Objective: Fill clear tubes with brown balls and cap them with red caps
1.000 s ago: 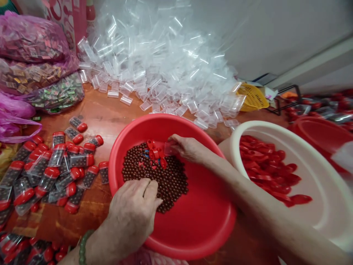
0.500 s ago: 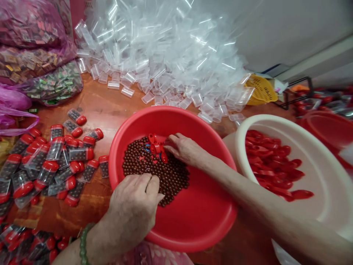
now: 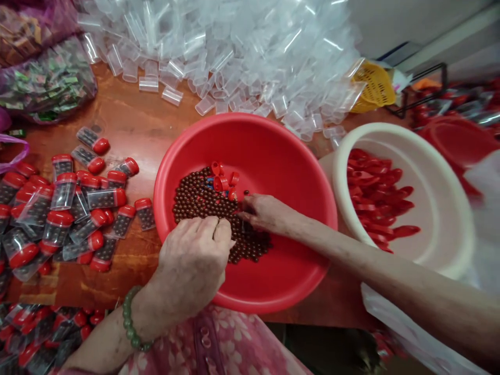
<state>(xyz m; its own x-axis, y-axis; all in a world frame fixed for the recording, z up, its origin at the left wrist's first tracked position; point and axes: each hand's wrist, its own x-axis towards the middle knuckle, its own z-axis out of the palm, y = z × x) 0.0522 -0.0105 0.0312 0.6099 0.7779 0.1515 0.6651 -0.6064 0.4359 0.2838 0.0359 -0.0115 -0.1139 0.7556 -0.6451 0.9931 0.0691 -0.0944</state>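
the left hand (image 3: 195,255) is curled over brown balls (image 3: 195,195) in the red basin (image 3: 269,281); the right hand (image 3: 269,213) is set among them; neither grip can be told. farther, small red pieces (image 3: 224,183) could be scooped up by careless sweeping.

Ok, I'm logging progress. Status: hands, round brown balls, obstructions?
Left hand curled, grip hidden; right hand at balls, grip unclear; balls in round red plastic tub; small red plastic pieces at their far edge.
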